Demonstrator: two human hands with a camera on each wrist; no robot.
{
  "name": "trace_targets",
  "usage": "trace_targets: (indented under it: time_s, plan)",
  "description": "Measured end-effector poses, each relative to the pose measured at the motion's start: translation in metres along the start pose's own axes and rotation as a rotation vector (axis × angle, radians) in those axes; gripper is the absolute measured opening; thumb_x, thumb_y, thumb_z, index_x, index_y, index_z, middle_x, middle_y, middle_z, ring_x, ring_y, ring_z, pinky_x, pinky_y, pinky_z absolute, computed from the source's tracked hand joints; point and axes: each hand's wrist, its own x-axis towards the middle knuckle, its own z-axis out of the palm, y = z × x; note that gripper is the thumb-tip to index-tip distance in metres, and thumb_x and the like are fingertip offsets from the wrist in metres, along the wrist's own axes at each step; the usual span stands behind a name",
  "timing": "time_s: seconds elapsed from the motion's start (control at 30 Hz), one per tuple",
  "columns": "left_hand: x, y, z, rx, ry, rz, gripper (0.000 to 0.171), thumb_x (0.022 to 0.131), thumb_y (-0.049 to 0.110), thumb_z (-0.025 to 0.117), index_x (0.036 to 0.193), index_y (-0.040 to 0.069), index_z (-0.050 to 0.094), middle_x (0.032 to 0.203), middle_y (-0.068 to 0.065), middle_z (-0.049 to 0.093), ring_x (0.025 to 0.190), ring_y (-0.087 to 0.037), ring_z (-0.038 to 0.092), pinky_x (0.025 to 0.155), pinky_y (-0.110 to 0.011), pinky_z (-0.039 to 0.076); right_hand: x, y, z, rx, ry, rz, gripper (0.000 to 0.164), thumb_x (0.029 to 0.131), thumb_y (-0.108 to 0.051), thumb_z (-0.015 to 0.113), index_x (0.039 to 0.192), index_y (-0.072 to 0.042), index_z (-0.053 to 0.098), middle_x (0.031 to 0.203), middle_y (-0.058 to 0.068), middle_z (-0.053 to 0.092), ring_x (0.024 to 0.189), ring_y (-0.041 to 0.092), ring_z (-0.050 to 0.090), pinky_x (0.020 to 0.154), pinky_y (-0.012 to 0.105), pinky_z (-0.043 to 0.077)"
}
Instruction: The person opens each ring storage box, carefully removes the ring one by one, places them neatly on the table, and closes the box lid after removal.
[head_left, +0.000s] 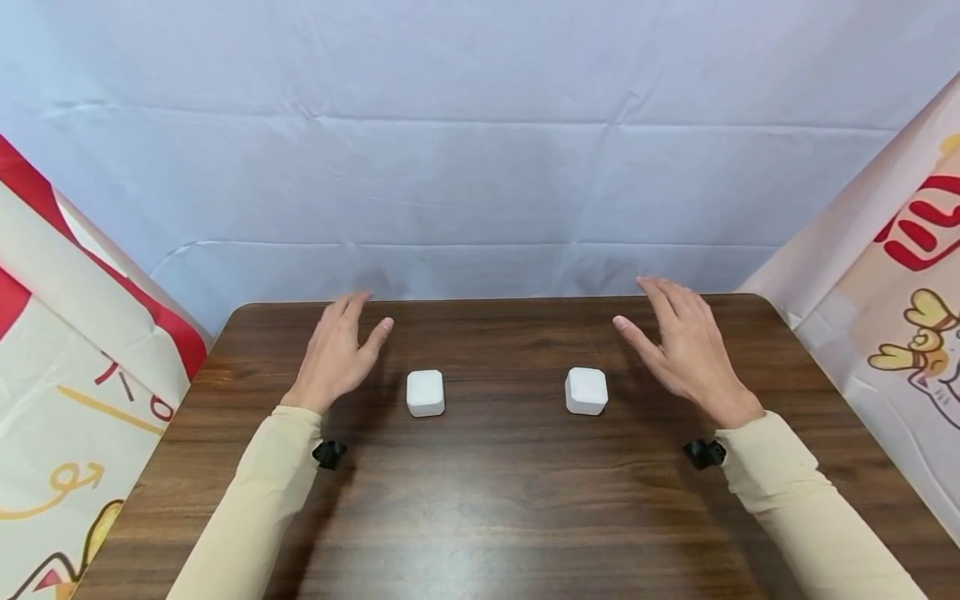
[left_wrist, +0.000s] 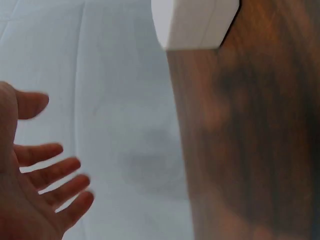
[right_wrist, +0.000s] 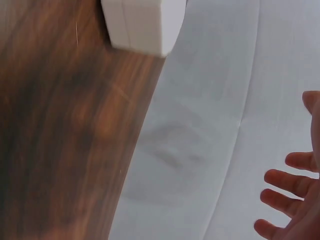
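Observation:
Two small white blocks with bevelled corners sit apart on the brown wooden table (head_left: 480,483). My left hand (head_left: 335,354) is held over the table to the left of the left white block (head_left: 425,393), fingers extended and thumb spread. On the other side, my right hand (head_left: 686,350) hovers to the right of the right white block (head_left: 586,391), its thumb pointing inward. Neither hand touches a block. In the left wrist view the left block (left_wrist: 195,22) shows at the top, away from the fingers (left_wrist: 65,172). The right wrist view has the right block (right_wrist: 142,25) likewise apart from the hand.
A pale creased cloth (head_left: 465,167) hangs behind the table's far edge. Printed cloths hang at the left (head_left: 67,400) and right (head_left: 900,333) sides. Small black devices (head_left: 328,454) are worn at both wrists, over cream sleeves (head_left: 255,500).

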Motion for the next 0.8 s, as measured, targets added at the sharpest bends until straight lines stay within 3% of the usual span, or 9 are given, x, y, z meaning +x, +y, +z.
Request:
trace_targets:
  time_s: [0.17, 0.33, 0.5, 0.63, 0.8]
  plan:
    - [-0.009, -0.004, 0.01, -0.175, -0.132, -0.056, 0.063, 0.101, 0.046, 0.059, 0.145, 0.002, 0.05, 0.142, -0.019, 0.051, 0.13, -0.039, 0.048, 0.105, -0.057, 0.038, -0.008, -0.016, 0.007, 0.061, -0.017, 0.02, 0.053, 0.098, -0.031, 0.068, 0.14, 0.0, 0.056, 0.133, 0.023, 0.059, 0.126, 0.044, 0.049, 0.103, 0.063, 0.033]
    - [-0.02, -0.009, 0.02, -0.288, -0.259, -0.104, 0.065, 0.097, 0.047, 0.067, 0.144, 0.004, 0.052, 0.135, -0.017, 0.057, 0.117, -0.037, 0.058, 0.097, -0.053, 0.047, -0.016, -0.034, 0.013, 0.102, -0.073, 0.044, 0.05, 0.098, -0.031, 0.069, 0.136, -0.002, 0.059, 0.129, 0.019, 0.062, 0.122, 0.039, 0.052, 0.098, 0.058, 0.036]
    - [-0.027, -0.015, 0.029, -0.371, -0.366, -0.088, 0.067, 0.09, 0.038, 0.078, 0.141, 0.001, 0.054, 0.127, -0.019, 0.061, 0.111, -0.035, 0.061, 0.095, -0.051, 0.049, -0.022, -0.048, 0.02, 0.139, -0.128, 0.036, 0.049, 0.097, -0.032, 0.07, 0.136, -0.003, 0.061, 0.126, 0.016, 0.064, 0.117, 0.035, 0.055, 0.095, 0.056, 0.039]
    - [-0.031, -0.02, 0.037, -0.368, -0.445, -0.077, 0.074, 0.082, 0.036, 0.086, 0.14, 0.001, 0.055, 0.126, -0.015, 0.061, 0.108, -0.03, 0.059, 0.094, -0.047, 0.05, -0.025, -0.06, 0.025, 0.168, -0.177, 0.03, 0.05, 0.099, -0.036, 0.068, 0.137, -0.005, 0.06, 0.125, 0.014, 0.065, 0.11, 0.031, 0.056, 0.094, 0.055, 0.04]
    - [-0.032, -0.025, 0.046, -0.33, -0.502, -0.068, 0.08, 0.077, 0.036, 0.09, 0.14, 0.001, 0.054, 0.121, -0.011, 0.059, 0.105, -0.027, 0.056, 0.09, -0.043, 0.048, -0.027, -0.075, 0.034, 0.206, -0.219, 0.016, 0.05, 0.099, -0.04, 0.066, 0.138, -0.008, 0.06, 0.126, 0.013, 0.064, 0.116, 0.032, 0.056, 0.097, 0.056, 0.041]
